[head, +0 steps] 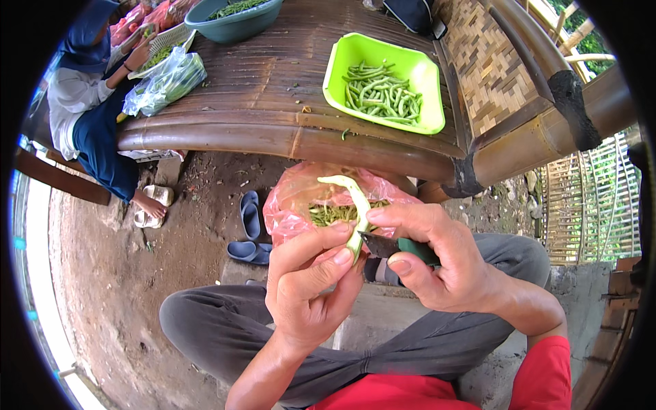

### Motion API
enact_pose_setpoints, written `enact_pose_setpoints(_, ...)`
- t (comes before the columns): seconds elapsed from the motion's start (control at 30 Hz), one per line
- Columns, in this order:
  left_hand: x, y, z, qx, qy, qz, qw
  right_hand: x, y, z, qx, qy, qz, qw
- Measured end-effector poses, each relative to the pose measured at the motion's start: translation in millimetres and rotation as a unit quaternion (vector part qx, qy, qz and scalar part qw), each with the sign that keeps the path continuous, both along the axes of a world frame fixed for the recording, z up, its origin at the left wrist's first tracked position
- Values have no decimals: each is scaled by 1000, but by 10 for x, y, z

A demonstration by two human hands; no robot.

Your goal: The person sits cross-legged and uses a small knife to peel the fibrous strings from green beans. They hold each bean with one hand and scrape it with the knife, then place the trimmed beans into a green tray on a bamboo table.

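My left hand [315,282] pinches the lower end of a curved, pale green bean pod [360,205] between thumb and fingers. In my right hand [446,256] is a small knife with a green handle [417,251]; its dark blade [378,245] touches the pod, and my right index fingertip rests near the pod's side. Below the pod, a pink plastic bag [282,205] stands open with many trimmed pieces [328,214] inside. A lime green plastic basin [434,92] with green beans [382,97] in its bottom sits on the bamboo platform.
The bamboo platform's rounded edge [215,139] crosses in front of me. At the left sits another person [87,102] beside a white basket [174,38] and a clear bag of greens [166,84]. A blue-grey basin [233,25] stands at the back. Blue slippers [250,218] lie on the ground.
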State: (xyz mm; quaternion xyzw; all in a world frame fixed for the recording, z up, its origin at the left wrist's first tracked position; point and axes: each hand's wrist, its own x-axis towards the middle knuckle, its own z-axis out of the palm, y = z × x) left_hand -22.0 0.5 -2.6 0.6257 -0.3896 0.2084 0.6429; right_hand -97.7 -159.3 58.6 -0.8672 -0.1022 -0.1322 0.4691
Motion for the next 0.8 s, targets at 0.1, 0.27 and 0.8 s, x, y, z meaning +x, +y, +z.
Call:
enact_pose_setpoints(0.1, -8, -1, 17, 6, 3, 0, 1000, 16, -2, -3, -1, -4, 5, 1000)
enact_pose_setpoints(0.27, -11, -9, 1, 5, 2, 0, 1000, 17, -23, -25, -28, -10, -2, 1000)
enact_pose_setpoints(0.8, -9, -8, 13, 15, 2, 3, 1000, 37, -12, -67, -58, -39, -22, 997)
